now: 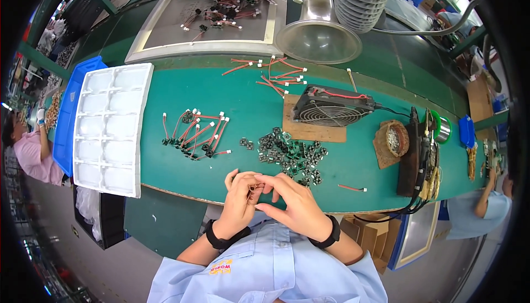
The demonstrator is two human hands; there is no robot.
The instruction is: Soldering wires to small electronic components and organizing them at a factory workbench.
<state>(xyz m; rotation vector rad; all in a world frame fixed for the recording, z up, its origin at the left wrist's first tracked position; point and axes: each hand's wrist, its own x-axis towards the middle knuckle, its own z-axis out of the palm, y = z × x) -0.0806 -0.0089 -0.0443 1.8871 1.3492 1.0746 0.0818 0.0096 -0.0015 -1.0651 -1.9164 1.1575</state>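
Above the front edge of the green mat, my left hand (237,206) and my right hand (298,206) meet with fingers curled together. Both are closed around something small and reddish-brown, mostly covered by the fingers, so its kind does not show. Just beyond my hands lies a heap of small dark circuit boards (292,154). Left of that heap, several boards with red-and-black wire leads (199,134) and white connectors are laid in a cluster. A single wire lead (352,187) rests right of my right hand.
Loose leads (276,76) lie farther back, before a framed screen (210,49) bearing wired boards. White compartment tray (107,132) stands left. Fan (334,107), brown bowl (395,138), solder spool (441,128) and tool rack (411,154) are right. A metal extraction hood (319,40) hangs behind.
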